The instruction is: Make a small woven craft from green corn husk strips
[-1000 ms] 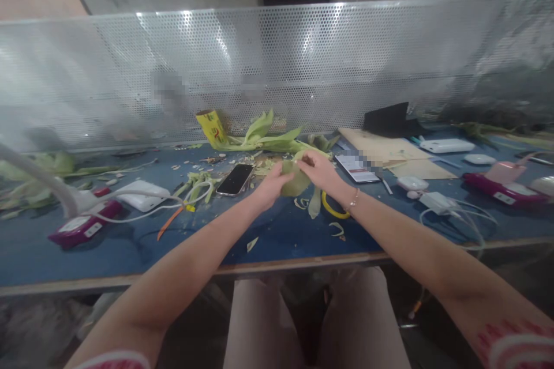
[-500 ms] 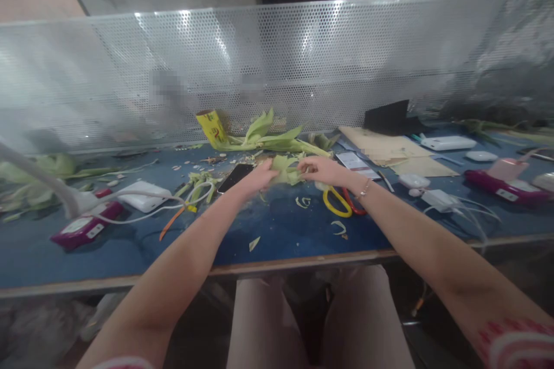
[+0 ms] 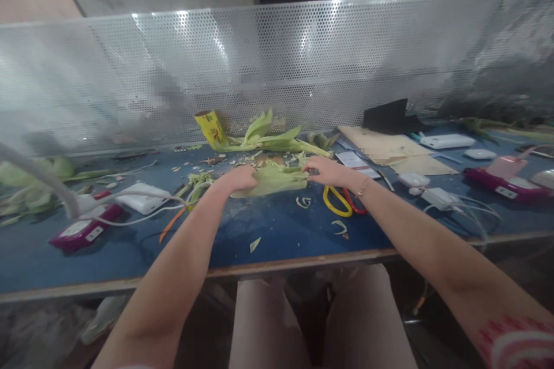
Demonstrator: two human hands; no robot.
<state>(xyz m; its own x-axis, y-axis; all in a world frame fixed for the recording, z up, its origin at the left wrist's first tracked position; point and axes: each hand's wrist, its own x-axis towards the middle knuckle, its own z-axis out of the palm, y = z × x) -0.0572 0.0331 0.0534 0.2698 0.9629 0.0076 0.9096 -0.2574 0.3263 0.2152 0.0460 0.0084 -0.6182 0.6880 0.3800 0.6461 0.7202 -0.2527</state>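
Between my hands a pale green leaf (image 3: 279,180) is stretched out flat, just above the blue table. My left hand (image 3: 241,177) is closed on its left end. Thumb and fingers of my right hand (image 3: 324,170) pinch its right edge. Right below my right hand lie scissors with one yellow handle loop (image 3: 337,200) and one red loop; their blades are hidden. Behind the leaf lies a long green leafy stalk (image 3: 281,141). Small curled peelings (image 3: 303,202) are scattered on the table nearer to me.
A yellow tube (image 3: 210,128) stands tilted at the back, before a perforated metal screen (image 3: 285,52). To the left are a purple power strip (image 3: 86,228), a white box (image 3: 144,198) and cables. On the right lie brown card (image 3: 389,147), white chargers (image 3: 440,198) and another purple strip (image 3: 493,186).
My left hand has moved to the left, and the leaf, bunched up before, is now spread wide between both hands. The black phone beside my left hand is now covered.
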